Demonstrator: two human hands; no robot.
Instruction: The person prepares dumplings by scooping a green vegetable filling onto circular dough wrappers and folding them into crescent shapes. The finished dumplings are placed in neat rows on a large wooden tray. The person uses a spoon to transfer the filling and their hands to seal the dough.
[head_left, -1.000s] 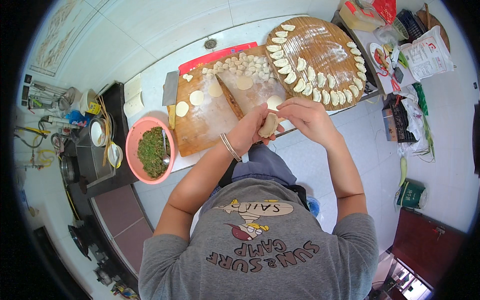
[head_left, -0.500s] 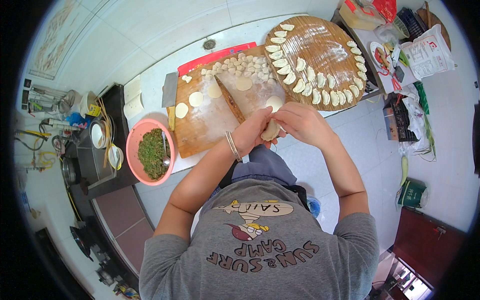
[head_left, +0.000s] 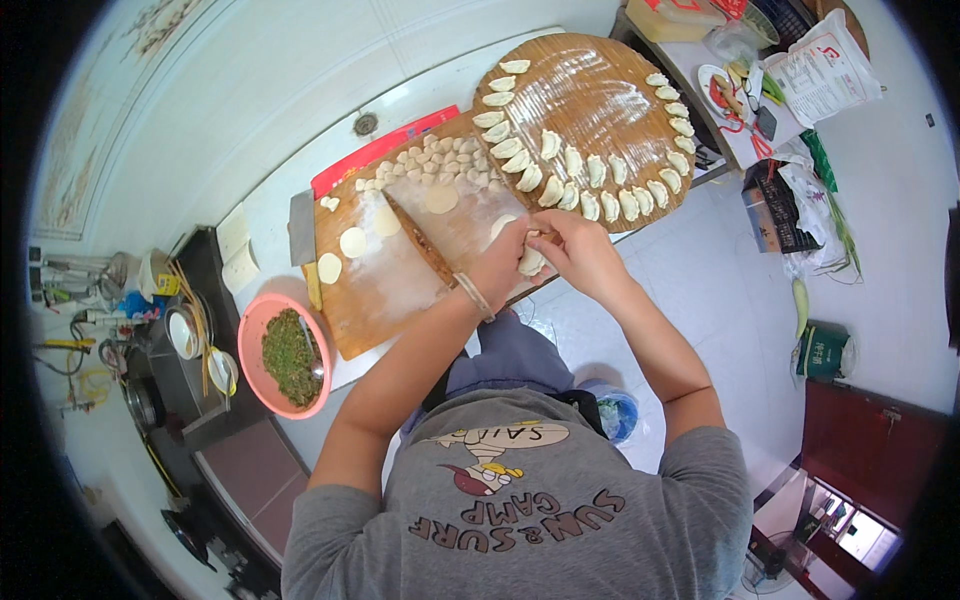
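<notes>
Both hands meet over the near edge of the wooden cutting board. My left hand, with a bangle at its wrist, cradles a dumpling. From the other side my right hand pinches the dumpling's edge; fingers cover part of it. Just beyond lies a round dough wrapper, partly hidden. A wooden rolling pin rests slanting across the floured board among more wrappers. Several small dough pieces are heaped at the board's far side.
A round wooden board bears rows of finished dumplings. At left, a pink bowl holds green filling and a spoon. Beside the cutting board lies a cleaver. A side table stands at right.
The whole view has swung, shifting the counter leftward. Both hands still hold the dumpling; more of its pinched edge is now covered by the right fingers.
</notes>
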